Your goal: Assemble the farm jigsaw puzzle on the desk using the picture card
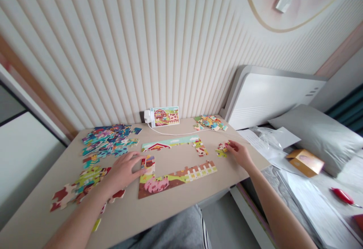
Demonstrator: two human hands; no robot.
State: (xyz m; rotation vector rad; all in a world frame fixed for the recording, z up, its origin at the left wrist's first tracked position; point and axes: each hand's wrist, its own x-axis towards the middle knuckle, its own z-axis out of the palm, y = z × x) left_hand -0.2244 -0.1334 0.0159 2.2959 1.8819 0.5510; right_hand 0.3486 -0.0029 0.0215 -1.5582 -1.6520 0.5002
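A partly joined farm jigsaw puzzle (176, 176) lies on the table as a frame, with a pink pig and a white fence along its lower edge. My left hand (126, 169) is at its left side, thumb and fingers around a red-and-brown puzzle piece (143, 163) that touches or lies close to the joined edge. To the right, my right hand (238, 153) pinches a small puzzle piece (226, 146) whose picture is mostly covered by the fingers. Beside those fingertips lie green puzzle pieces (221, 153).
A picture card (166, 117) leans on the wall beside a white charger (147, 116), whose cable (176, 134) crosses the table. Loose pieces form a blue pile (106, 139), a farm pile (90, 177) under my left forearm, and another pile (211, 122). Right stands a bed with a pillow (306, 131).
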